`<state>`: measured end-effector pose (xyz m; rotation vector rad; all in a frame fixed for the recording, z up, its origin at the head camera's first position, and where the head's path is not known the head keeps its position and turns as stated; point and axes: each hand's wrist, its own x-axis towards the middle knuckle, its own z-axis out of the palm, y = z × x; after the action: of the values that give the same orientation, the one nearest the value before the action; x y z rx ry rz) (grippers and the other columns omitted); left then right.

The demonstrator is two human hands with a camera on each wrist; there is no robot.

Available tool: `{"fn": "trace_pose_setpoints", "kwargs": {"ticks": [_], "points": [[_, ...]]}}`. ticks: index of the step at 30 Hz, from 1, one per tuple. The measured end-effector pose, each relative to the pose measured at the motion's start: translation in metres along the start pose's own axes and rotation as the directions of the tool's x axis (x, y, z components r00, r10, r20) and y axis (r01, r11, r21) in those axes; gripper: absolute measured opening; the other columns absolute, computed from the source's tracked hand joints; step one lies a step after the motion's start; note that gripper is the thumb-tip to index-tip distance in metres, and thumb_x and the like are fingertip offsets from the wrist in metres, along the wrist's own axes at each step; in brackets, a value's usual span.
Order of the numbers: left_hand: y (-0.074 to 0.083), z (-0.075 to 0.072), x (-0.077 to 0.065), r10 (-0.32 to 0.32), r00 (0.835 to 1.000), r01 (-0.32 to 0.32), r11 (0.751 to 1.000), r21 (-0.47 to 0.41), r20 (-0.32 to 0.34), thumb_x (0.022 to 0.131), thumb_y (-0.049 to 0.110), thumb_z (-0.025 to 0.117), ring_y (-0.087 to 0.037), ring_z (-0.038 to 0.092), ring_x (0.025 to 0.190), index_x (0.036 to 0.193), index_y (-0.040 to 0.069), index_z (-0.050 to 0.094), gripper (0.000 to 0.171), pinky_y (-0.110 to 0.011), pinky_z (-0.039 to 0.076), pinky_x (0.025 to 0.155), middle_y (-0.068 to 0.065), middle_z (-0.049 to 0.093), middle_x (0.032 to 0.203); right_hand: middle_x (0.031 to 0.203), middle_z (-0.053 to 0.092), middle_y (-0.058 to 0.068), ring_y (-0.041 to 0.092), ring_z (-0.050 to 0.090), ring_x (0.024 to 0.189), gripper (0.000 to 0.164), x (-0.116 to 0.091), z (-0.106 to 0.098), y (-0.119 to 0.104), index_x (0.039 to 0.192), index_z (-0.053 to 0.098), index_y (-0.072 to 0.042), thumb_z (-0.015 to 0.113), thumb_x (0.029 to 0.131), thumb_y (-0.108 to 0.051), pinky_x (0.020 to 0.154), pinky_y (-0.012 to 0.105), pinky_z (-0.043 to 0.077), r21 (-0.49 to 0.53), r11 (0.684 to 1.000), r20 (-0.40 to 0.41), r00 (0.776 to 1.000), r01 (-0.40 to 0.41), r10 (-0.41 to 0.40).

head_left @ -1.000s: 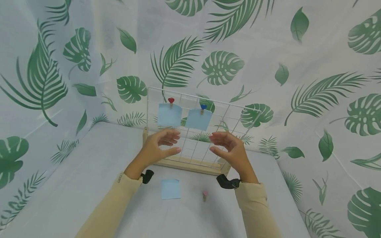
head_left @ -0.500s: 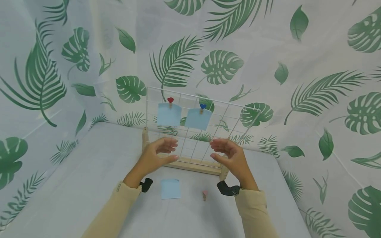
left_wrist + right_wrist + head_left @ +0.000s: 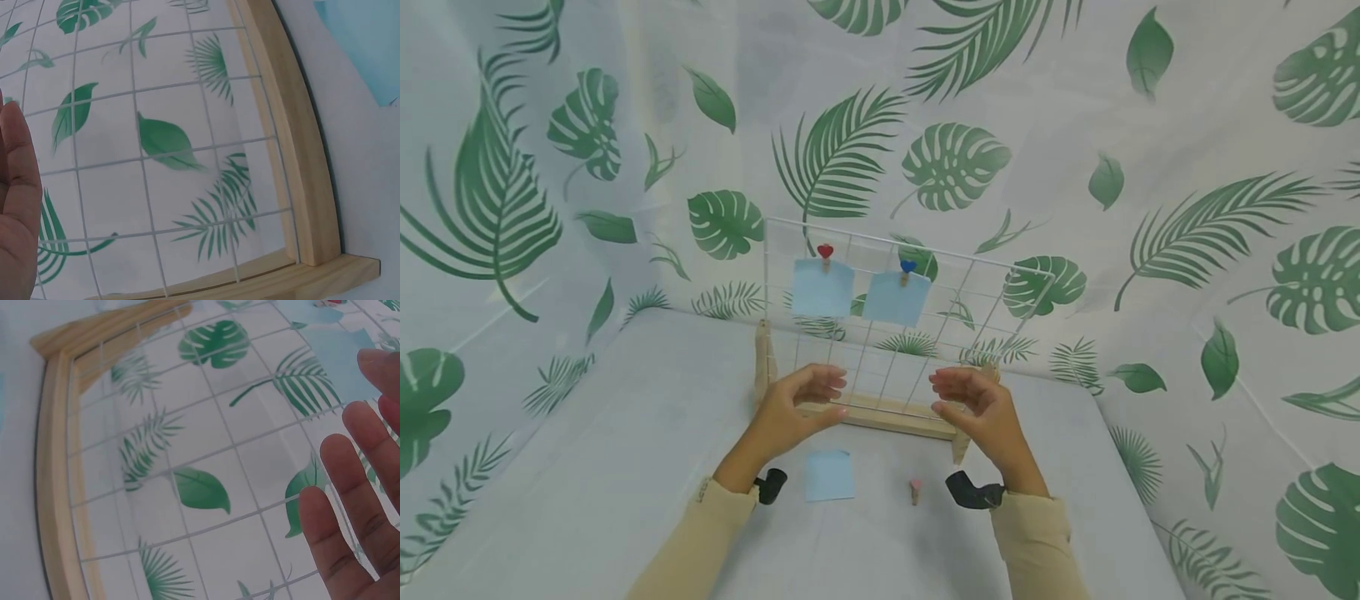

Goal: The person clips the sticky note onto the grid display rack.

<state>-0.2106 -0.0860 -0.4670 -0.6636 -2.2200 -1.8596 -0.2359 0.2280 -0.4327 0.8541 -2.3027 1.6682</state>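
Note:
My left hand point(image 3: 793, 406) hovers before the left part of a white wire grid point(image 3: 887, 367), fingers relaxed and holding nothing. On the other side my right hand point(image 3: 983, 410) faces it, also relaxed, with nothing between fingers and thumb. Two light blue paper notes hang on the grid: one note point(image 3: 822, 292) under a clothespin with a red heart point(image 3: 825, 252), another note point(image 3: 897, 302) under a clothespin with a blue heart point(image 3: 907, 267). Below the hands, a loose blue note point(image 3: 830, 476) and a clothespin with a pink heart point(image 3: 915, 492) lie on the white table.
A wooden base point(image 3: 895, 422) carries the grid, with a wooden foot point(image 3: 763, 362) at its left end. Leaf-patterned sheeting point(image 3: 1052, 108) surrounds the table point(image 3: 647, 400) at the back and sides. Black wrist cameras point(image 3: 973, 492) sit by both cuffs.
Both hands have come down a little, away from the hanging notes and toward the grid's base. The notes and clothespins keep their places.

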Motion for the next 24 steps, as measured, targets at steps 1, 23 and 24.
{"fn": "trace_pose_setpoints", "kwargs": {"ticks": [1, 23, 24], "points": [[-0.001, 0.0, -0.001, 0.002, 1.0, -0.002, 1.0, 0.001, 0.0, 0.094, 0.007, 0.083, -0.037, 0.072, 0.113, 0.136, 0.0, 0.067, 0.045, -0.039, 0.06, 0.102, -0.015, 0.074, 0.126, 0.12, 0.071, 0.031, 0.01, 0.072, 0.109, 0.036, -0.001, 0.0, 0.001, 0.126, 0.067, 0.013, 0.075, 0.091, 0.016, 0.097, 0.019, 0.058, 0.001, 1.0, 0.0, 1.0, -0.002, 0.002], [-0.023, 0.008, -0.02, -0.03, 0.999, 0.03, 0.999, -0.019, -0.019, 0.095, 0.006, 0.083, -0.038, 0.072, 0.111, 0.134, 0.0, 0.068, 0.042, -0.038, 0.06, 0.101, -0.014, 0.075, 0.124, 0.116, 0.077, 0.016, 0.007, 0.071, 0.104, 0.029, -0.024, 0.001, 0.018, 0.12, 0.069, 0.013, 0.074, 0.092, 0.015, 0.094, 0.019, 0.058, 0.024, 0.999, -0.044, 0.998, -0.049, 0.05], [-0.025, 0.008, -0.02, -0.031, 0.999, 0.03, 0.999, -0.021, -0.019, 0.095, 0.006, 0.082, -0.037, 0.072, 0.111, 0.134, 0.0, 0.068, 0.042, -0.037, 0.06, 0.101, -0.014, 0.075, 0.124, 0.116, 0.077, 0.015, 0.007, 0.071, 0.104, 0.029, -0.025, 0.001, 0.019, 0.12, 0.069, 0.013, 0.074, 0.092, 0.015, 0.094, 0.019, 0.058, 0.023, 0.999, -0.045, 0.998, -0.049, 0.05]]}}
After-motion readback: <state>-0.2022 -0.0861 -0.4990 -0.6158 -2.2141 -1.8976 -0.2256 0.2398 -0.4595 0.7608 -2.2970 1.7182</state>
